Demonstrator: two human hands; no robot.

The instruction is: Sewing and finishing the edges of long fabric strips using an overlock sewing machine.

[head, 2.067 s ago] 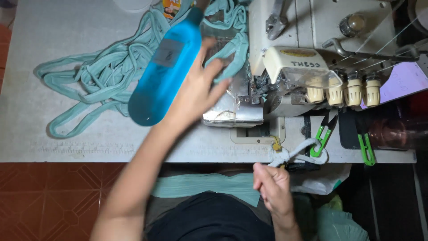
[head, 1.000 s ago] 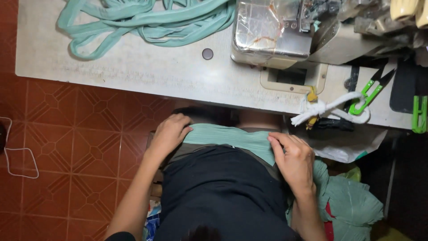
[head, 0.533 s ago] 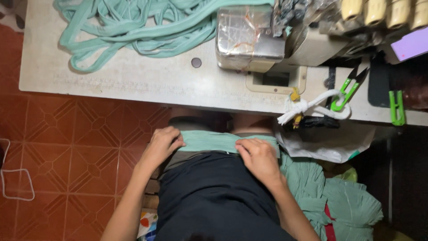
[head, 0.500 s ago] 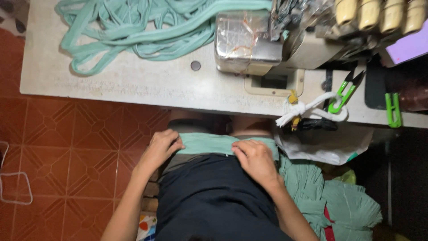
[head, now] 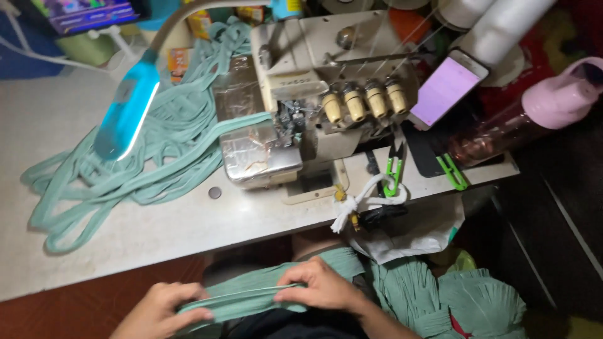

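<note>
below the counter's (head: 157,232) near edge both hands, left (head: 164,309) and right (head: 321,290), have a closed grip on the folded teal fabric strip (head: 251,300) over the lap, best held taut with edges aligned.

I see open desk (head: 125,235) strip along near edge, left of centre: hand passes freely there. Further back, tangled teal strips (head: 144,169) cover desk left of sewing machine (head: 301,107). Blue lamp head (head: 125,110) hangs low over strips, blocks straight reach. Right of machine: green snips (head: 394,171), white cord knot (head: 358,204), phone (head: 447,89), pink bottle (head: 534,119) crowd edge. My both hands low below desk edge, teal fabric pile (head: 452,301) just right.
</note>
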